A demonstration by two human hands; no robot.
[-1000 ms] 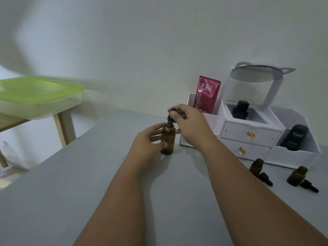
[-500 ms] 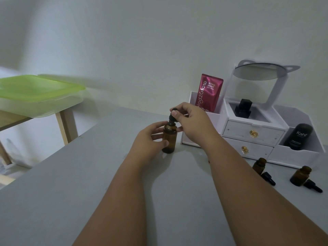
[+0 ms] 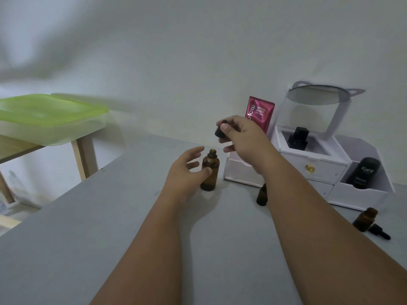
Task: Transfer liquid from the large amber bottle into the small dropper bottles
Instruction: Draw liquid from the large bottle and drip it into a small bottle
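Observation:
The large amber bottle [image 3: 210, 172] stands upright and uncapped on the grey table [image 3: 110, 227]. My right hand [image 3: 240, 137] pinches its black dropper cap [image 3: 220, 131] in the air just above and right of the bottle's mouth. My left hand [image 3: 187, 170] is beside the bottle with fingers spread; only the thumb touches the glass. One small dropper bottle [image 3: 262, 195] stands half hidden behind my right forearm. Another small amber bottle [image 3: 364, 219] stands uncapped at the right, its black dropper [image 3: 379, 231] lying next to it.
A white drawer organizer [image 3: 308, 168] with a round mirror [image 3: 317, 95] stands against the wall. It holds a red pouch [image 3: 259, 111], a black bottle [image 3: 297, 137] and a black tube [image 3: 363, 172]. At the left, a green-lidded container [image 3: 44, 115] rests on a wooden table.
My right hand has lifted the dropper cap off the large bottle. My left hand has loosened its hold on the bottle and spread its fingers.

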